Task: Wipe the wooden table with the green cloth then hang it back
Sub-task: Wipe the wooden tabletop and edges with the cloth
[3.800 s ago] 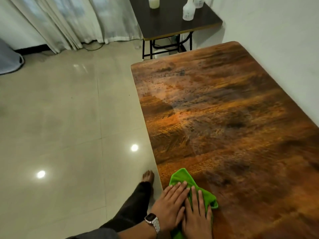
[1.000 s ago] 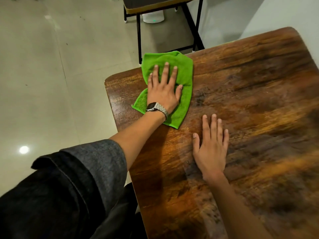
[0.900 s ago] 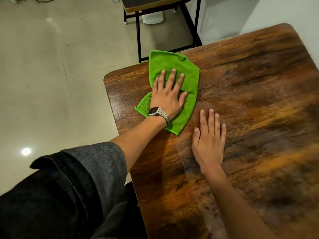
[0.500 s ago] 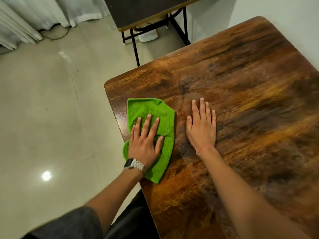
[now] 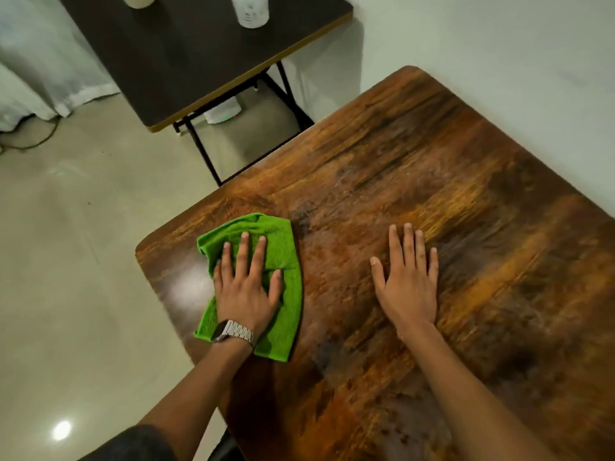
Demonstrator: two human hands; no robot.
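Observation:
The green cloth [image 5: 283,261] lies flat on the wooden table [image 5: 449,194] near its far left corner. My left hand [image 5: 248,287], with a metal watch at the wrist, presses flat on the cloth with the fingers spread, covering its middle. My right hand [image 5: 407,281] rests palm down on the bare wood to the right of the cloth, fingers apart, holding nothing. The two hands are well apart.
A dark side table [image 5: 186,61] on black legs stands beyond the wooden table, with white bottles [image 5: 251,10] on it. A white wall runs along the right. Pale tiled floor [image 5: 66,261] and white curtains [image 5: 33,78] lie to the left.
My left hand slid the cloth from the far corner back toward me along the left edge. My right hand now lies farther to the right of the cloth. The view has tilted up.

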